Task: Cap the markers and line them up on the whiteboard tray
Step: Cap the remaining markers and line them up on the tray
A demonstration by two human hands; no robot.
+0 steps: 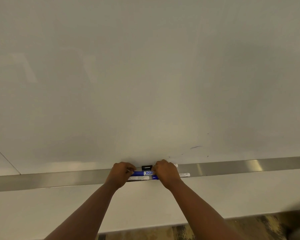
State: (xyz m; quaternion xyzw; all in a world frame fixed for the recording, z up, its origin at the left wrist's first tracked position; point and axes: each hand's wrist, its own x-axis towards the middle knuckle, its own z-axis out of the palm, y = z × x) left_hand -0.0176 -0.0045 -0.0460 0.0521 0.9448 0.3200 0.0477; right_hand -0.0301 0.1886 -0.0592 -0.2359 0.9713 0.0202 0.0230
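A long metal whiteboard tray (232,168) runs across the view below the whiteboard (145,75). Between my hands a blue-capped marker (143,173) lies lengthwise over the tray. My left hand (121,173) closes on its blue cap end, and my right hand (166,171) grips its white body. In front of it lies a second marker (139,178) with a white barrel, and a white marker end (184,174) sticks out right of my right hand. A black marker piece (147,167) sits behind, against the board. Both hands hide parts of the markers.
The whiteboard carries a few faint dark marks (196,147) at lower right. A white wall (42,213) continues under the tray, and patterned floor (249,227) shows at the bottom right. The tray stretches bare to the left (42,181) and right.
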